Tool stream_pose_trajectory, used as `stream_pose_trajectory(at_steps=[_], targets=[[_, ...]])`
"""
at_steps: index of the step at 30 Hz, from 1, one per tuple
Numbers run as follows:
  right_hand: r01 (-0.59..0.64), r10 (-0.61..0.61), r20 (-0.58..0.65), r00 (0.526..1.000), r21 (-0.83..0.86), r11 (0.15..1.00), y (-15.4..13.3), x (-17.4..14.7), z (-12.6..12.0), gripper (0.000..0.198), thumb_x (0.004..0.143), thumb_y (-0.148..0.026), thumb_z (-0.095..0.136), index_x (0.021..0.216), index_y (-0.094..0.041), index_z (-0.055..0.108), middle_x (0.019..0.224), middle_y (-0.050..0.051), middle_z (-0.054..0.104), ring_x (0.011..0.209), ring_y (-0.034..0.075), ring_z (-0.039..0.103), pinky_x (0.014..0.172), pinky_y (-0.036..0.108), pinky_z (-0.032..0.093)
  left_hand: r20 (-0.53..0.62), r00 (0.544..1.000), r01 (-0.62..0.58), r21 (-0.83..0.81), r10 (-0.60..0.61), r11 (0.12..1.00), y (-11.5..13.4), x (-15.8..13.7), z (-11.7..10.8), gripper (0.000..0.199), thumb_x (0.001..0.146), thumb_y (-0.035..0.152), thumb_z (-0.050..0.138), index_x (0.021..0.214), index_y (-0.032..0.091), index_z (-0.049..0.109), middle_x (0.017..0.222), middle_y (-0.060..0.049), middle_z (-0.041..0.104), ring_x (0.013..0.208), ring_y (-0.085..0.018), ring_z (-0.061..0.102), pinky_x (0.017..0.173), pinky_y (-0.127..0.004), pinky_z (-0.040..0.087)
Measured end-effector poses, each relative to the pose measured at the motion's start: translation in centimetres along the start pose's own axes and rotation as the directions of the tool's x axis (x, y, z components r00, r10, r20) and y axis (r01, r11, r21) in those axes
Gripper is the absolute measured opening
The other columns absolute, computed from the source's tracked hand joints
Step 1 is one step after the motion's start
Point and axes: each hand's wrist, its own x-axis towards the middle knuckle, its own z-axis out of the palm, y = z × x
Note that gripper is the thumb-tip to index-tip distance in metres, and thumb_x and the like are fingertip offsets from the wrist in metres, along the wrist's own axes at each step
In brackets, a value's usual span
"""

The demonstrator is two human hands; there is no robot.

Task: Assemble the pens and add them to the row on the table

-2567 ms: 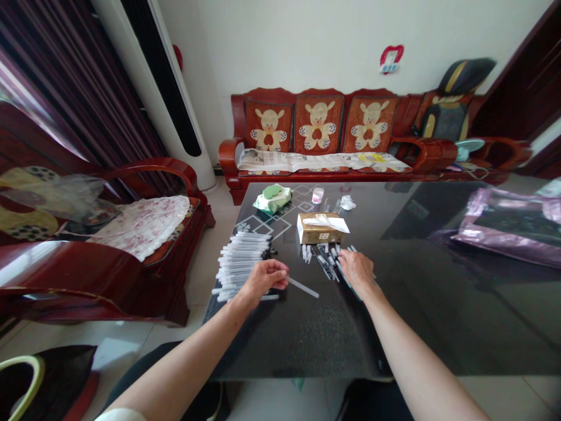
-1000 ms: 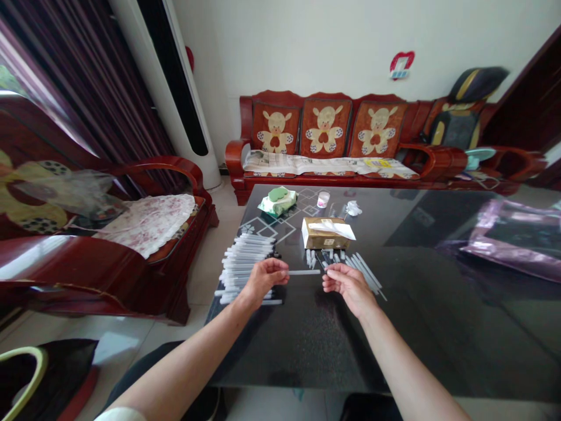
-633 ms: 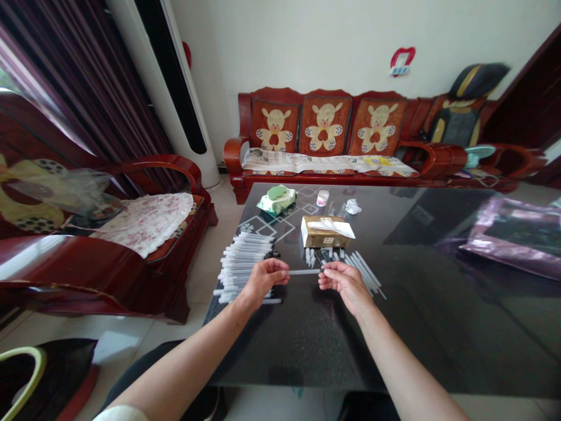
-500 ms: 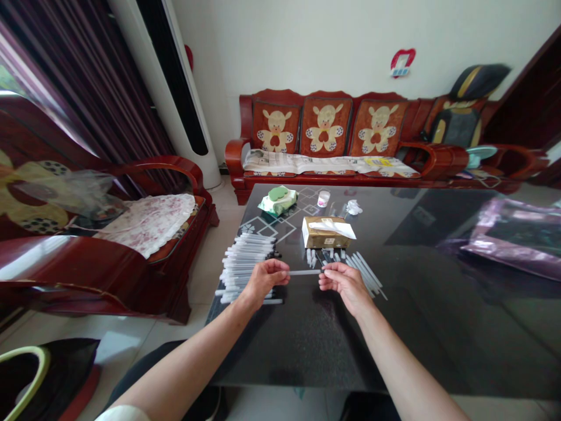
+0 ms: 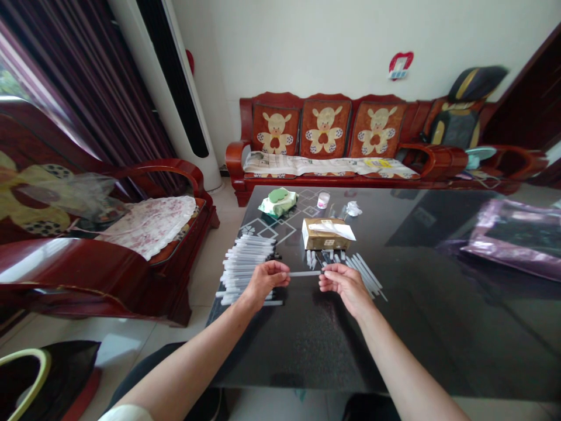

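Observation:
Between my hands, level above the table, is a slim whitish pen barrel [image 5: 305, 273]. My left hand [image 5: 268, 279] pinches its left end between thumb and fingers. At the other end my right hand [image 5: 344, 285] grips it, with a small dark bit showing at the fingertips. Beside and behind my left hand lies a stack of white pens [image 5: 245, 263] with dark ends toward the right. Just past my right hand are several loose pale barrels [image 5: 366, 273] and short whitish caps [image 5: 311, 258], with thin dark pieces among them, partly hidden by the hand.
A gold tissue box [image 5: 326, 238] stands behind the loose parts. Farther back on the dark table [image 5: 280, 351] are a green wipes pack [image 5: 279, 203], a small white jar [image 5: 323, 200] and crumpled tissue [image 5: 353, 209]. A purple plastic package [image 5: 517, 234] lies at right.
Both hands keep the same hold on the pen barrel. The whole view has shifted down very slightly.

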Motion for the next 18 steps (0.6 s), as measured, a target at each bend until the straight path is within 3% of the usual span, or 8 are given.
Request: stream_pose_trajectory(at_steps=[18], targets=[[-0.021, 0.021, 0.010, 1.000, -0.005, 1.000, -0.23, -0.13, 0.16, 0.024, 0.067, -0.026, 0.073, 0.083, -0.011, 0.064, 0.068, 0.008, 0.069, 0.057, 0.018, 0.066, 0.054, 0.030, 0.056, 0.011, 1.000, 0.000, -0.027, 0.000, 1.000, -0.38, 0.21, -0.38, 0.030, 0.060, 0.027, 0.079, 0.079, 0.009, 0.065, 0.068, -0.005, 0.066, 0.065, -0.014, 0.064, 0.068, -0.029, 0.053]])
